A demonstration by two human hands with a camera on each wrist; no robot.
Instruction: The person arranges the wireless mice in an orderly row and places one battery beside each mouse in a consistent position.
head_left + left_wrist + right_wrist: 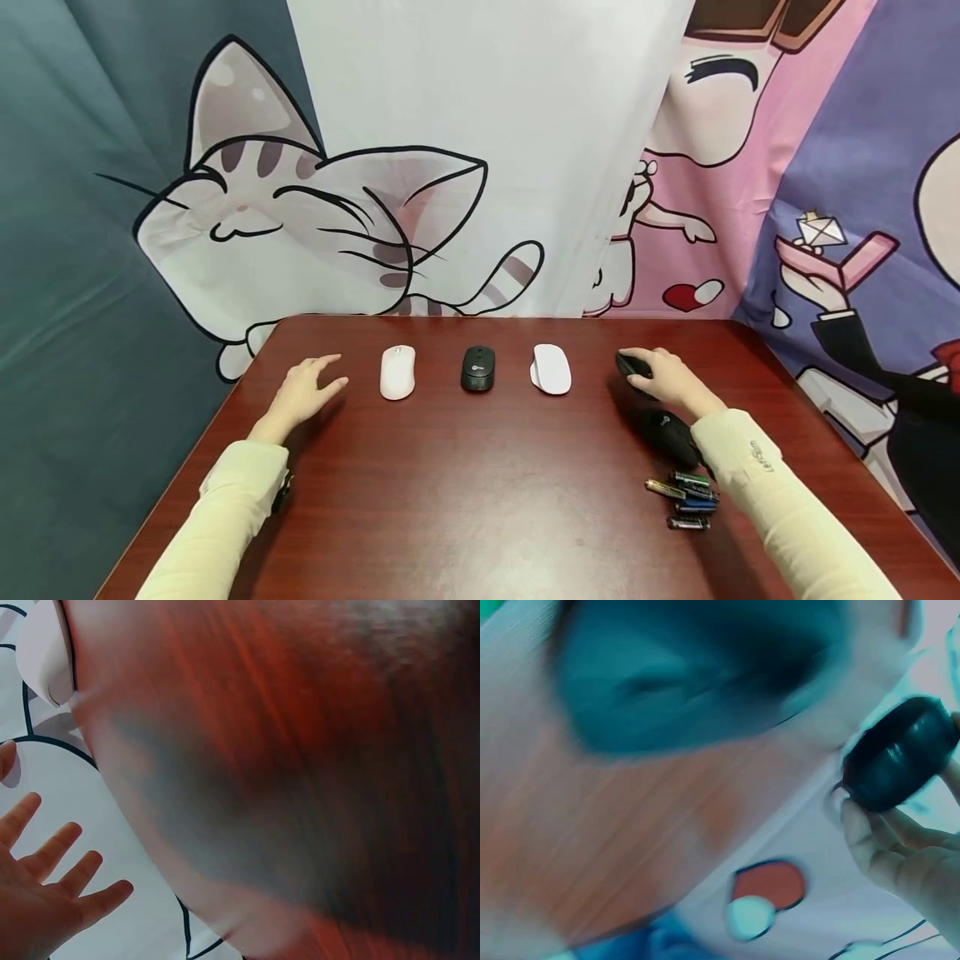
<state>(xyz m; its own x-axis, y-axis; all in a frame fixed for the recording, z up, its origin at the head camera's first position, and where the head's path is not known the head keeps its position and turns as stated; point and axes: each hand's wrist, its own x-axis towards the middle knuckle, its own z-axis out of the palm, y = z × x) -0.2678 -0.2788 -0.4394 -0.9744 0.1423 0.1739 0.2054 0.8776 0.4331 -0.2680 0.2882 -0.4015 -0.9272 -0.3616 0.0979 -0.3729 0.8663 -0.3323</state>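
In the head view, the right hand (pixel 669 382) has its grip closed around a dark mouse (pixel 634 367) toward the worktop's (pixel 465 500) far right corner; the left hand (pixel 300 396), relaxed, holds nothing near the far left corner. Three mice (pixel 477 369) line the far edge between them.

The left wrist view shows that hand splayed.

The right wrist view shows the dark mouse clasped.

Wears a pale cream left sleeve (pixel 213 521) at the lower left of the frame and a matching right sleeve (pixel 802 517) at the lower right, both long and lightly creased. Bears dark lettering (pixel 761 455) near the right cuff (pixel 727 432) (too small to read surely). Shows a small black piece (pixel 282 493) beside the left cuff (pixel 243 468), partly hidden. Leaves the hands (pixel 300 393) bare.
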